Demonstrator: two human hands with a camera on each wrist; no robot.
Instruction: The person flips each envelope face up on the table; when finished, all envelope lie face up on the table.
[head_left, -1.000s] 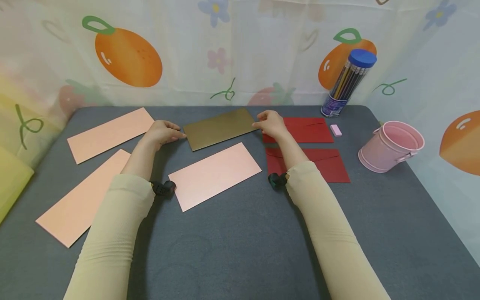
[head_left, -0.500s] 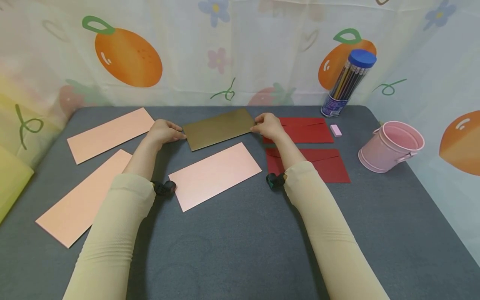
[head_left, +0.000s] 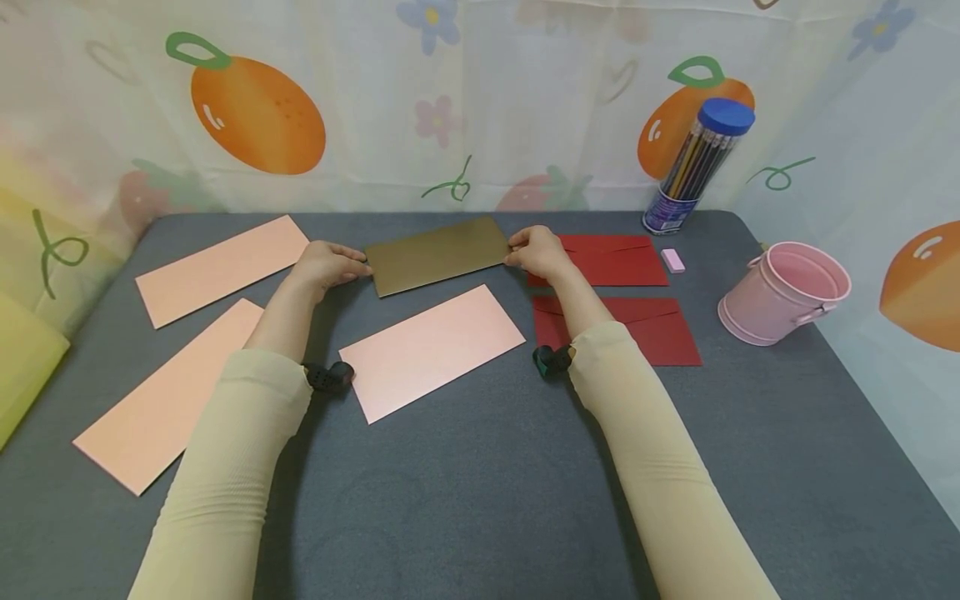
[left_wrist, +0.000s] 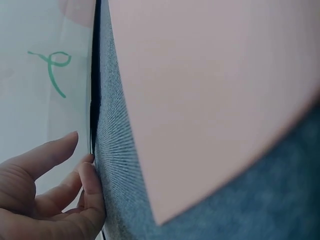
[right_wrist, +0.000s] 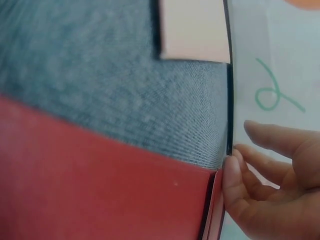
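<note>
In the head view, a flat gold-brown envelope (head_left: 438, 254), plain on its upper face, is at the back middle of the table. My left hand (head_left: 324, 267) pinches its left end, and my right hand (head_left: 542, 252) pinches the right end. Both wrist views show the thumb and fingertips of the left hand (left_wrist: 60, 195) and the right hand (right_wrist: 275, 185) meeting at a thin dark edge. Just in front lies a pale pink envelope-like rectangle (head_left: 432, 353). Two red envelopes with flaps, one farther back (head_left: 618, 260) and one nearer (head_left: 660, 333), lie beside my right hand and forearm.
At the left lie two peach rectangles, a back one (head_left: 221, 271) and a front one (head_left: 168, 396), partly behind my left arm. A blue-lidded tube of pencils (head_left: 697, 167), a small pink eraser (head_left: 672, 261) and a pink bucket (head_left: 780, 296) stand at the right.
My right hand has shifted slightly left along the gold-brown envelope's end. The envelope's near edge has risen a little, and its near left corner has moved slightly left. Everything else is unchanged.
</note>
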